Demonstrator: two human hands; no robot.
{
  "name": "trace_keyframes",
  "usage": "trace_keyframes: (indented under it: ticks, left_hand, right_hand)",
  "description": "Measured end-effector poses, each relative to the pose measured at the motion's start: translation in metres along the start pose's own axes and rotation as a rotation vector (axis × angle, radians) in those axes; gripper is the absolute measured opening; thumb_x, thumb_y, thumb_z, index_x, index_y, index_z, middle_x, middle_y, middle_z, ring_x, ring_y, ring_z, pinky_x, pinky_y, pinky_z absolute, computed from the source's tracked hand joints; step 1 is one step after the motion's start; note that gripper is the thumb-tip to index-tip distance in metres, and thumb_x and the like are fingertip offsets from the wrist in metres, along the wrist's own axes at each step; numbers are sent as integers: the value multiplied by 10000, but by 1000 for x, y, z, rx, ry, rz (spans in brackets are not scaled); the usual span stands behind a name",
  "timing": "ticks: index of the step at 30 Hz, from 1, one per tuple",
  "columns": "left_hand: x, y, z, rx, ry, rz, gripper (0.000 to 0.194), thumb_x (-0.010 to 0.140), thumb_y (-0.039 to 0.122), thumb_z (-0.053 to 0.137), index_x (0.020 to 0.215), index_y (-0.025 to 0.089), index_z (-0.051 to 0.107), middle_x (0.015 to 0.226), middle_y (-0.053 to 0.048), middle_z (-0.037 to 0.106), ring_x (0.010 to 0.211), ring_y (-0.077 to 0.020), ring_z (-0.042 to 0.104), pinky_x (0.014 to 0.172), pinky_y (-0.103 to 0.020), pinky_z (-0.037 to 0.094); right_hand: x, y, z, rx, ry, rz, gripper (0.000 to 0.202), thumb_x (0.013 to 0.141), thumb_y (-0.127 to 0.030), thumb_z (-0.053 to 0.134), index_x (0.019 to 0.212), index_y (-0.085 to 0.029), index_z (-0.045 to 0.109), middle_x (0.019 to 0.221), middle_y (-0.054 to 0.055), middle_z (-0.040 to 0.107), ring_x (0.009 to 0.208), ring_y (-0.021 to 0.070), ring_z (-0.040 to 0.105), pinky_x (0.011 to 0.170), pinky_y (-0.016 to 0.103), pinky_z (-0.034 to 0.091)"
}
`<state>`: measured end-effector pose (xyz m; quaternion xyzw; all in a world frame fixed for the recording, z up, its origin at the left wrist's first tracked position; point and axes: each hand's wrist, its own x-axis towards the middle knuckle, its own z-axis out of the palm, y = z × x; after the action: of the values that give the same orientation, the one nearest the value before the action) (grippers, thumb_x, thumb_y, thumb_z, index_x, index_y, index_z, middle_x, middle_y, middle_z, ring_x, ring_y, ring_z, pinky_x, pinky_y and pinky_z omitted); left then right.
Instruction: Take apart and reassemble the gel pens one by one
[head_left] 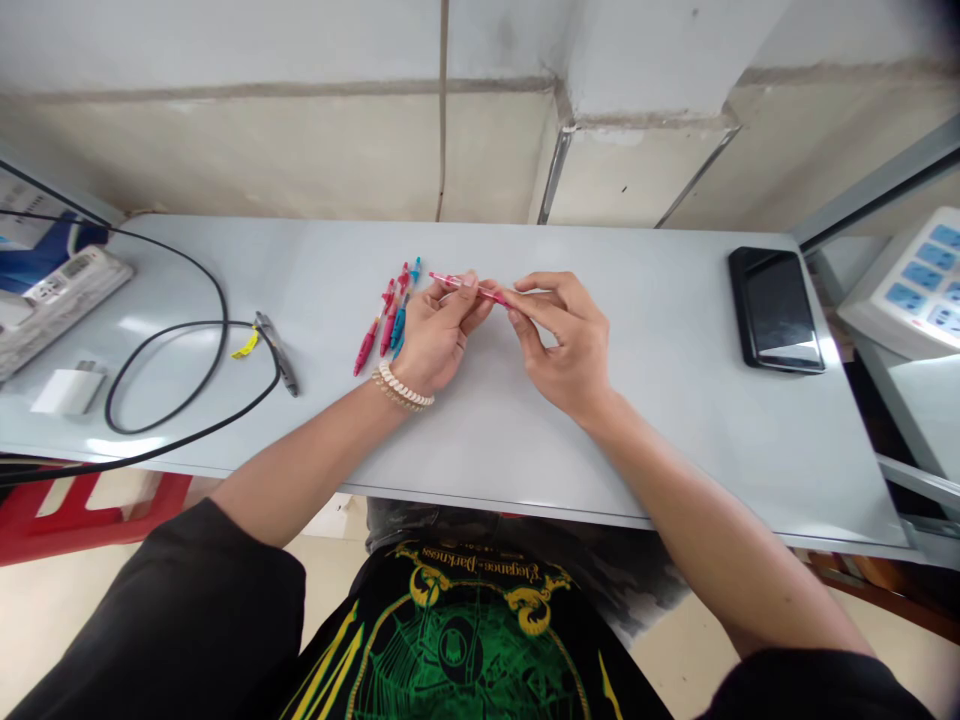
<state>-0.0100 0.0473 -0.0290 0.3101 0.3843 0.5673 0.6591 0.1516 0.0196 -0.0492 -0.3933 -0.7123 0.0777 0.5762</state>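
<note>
A pink pen (448,281) with a clear section lies across both my hands above the table. My left hand (439,338) grips its barrel between thumb and fingers, and its far end points left. At the other end, the fingertips of my right hand (564,345) pinch the pen's pink tip part. Just left of my left hand lie several pens on the tabletop: a pink pen (366,346), another pink pen (391,323) and a blue pen (400,325), partly hidden by the hand.
On the left are a looped black cable (225,310), a grey pen (277,355), a white charger (69,390) and a power strip (64,300). A black device (776,308) lies at the right end of the grey table (480,440). The wall (315,150) borders the back.
</note>
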Motion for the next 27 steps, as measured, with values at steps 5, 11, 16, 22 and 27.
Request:
trace_keyframes:
  ticks: [5, 11, 16, 22, 27]
  left_hand:
    - [-2, 0, 1, 1, -14, 10, 135, 1021, 176, 709, 890, 144, 720, 973, -52, 784, 1044, -156, 791, 1115, -313, 584]
    - [-1, 1, 0, -4, -14, 48, 157, 1027, 152, 683, 874, 156, 719, 967, -41, 793, 1061, -145, 786, 1105, -282, 585]
    - [-2, 0, 0, -13, -26, 73, 159, 1021, 160, 705, 864, 136, 703, 920, -47, 795, 896, -111, 784, 986, -251, 625]
    - [0, 0, -2, 5, -43, 111, 172, 927, 255, 847, 860, 173, 712, 922, -35, 803, 927, -143, 792, 977, -273, 636]
    - [-2, 3, -1, 31, -14, 81, 198, 900, 287, 875, 873, 188, 705, 952, -50, 802, 1082, -198, 792, 1044, -319, 625]
  right_hand:
    - [-2, 2, 0, 80, -15, 149, 206, 1070, -325, 621, 1132, -260, 806, 950, 39, 740, 746, 142, 741, 690, 304, 645]
    - [1, -1, -5, 132, -48, 284, 217, 1010, -406, 709, 1132, -241, 777, 1022, 31, 793, 826, 161, 781, 747, 301, 655]
    - [6, -6, -11, 154, -184, 500, 432, 1038, -587, 611, 897, -204, 753, 674, -15, 698, 531, 121, 673, 568, 267, 561]
    - [6, -4, -9, 183, -148, 487, 533, 915, -741, 693, 1003, -217, 731, 883, 28, 776, 710, 149, 742, 649, 271, 600]
    - [6, -4, -10, 162, -191, 494, 490, 1023, -679, 578, 901, -223, 711, 709, -6, 712, 567, 121, 669, 598, 276, 577]
